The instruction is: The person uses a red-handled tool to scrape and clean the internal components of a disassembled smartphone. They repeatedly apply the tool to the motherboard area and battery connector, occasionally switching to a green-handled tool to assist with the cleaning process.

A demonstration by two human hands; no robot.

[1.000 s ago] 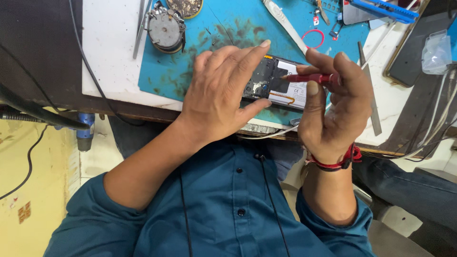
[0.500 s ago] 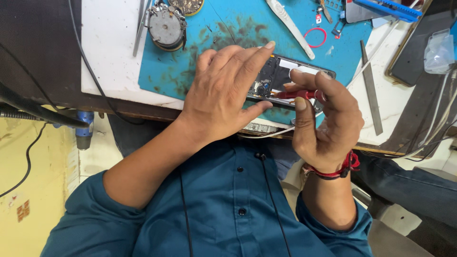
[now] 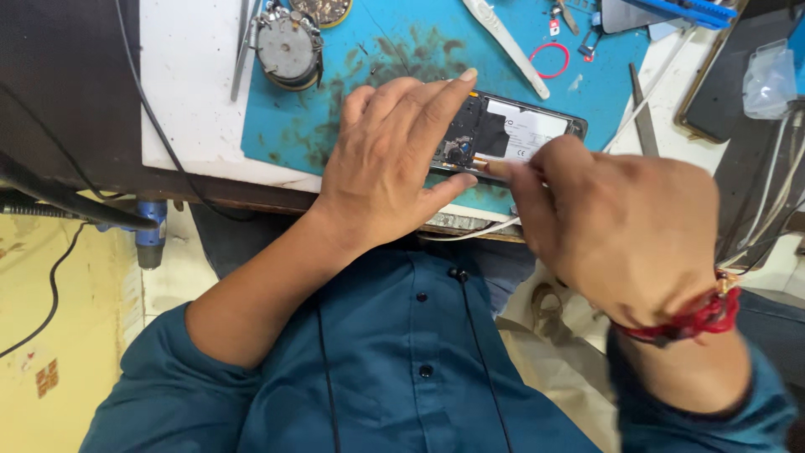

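An opened black phone (image 3: 528, 130), its inner parts and a white label showing, lies on a stained blue mat (image 3: 402, 50) at the bench's near edge. My left hand (image 3: 394, 159) lies across the phone's left half, fingers over its far edge and thumb on its near edge, gripping it. Curled with its back to the camera, my right hand (image 3: 620, 226) has its pinched fingertips at the phone's near edge, beside my left thumb. The red-handled tool it held a moment ago is hidden under the hand. A red thread band circles the right wrist.
On the mat's far side lie a round metal part (image 3: 287, 46), a long white pry tool (image 3: 503, 38) and a red ring (image 3: 549, 59). A metal blade (image 3: 644, 117), a dark panel (image 3: 721, 92) and a plastic bag (image 3: 767, 80) sit to the right. Black cables hang at the left.
My right hand has turned palm down and moved left to the phone's near edge, covering the red-handled tool. My left hand has stayed on the phone.
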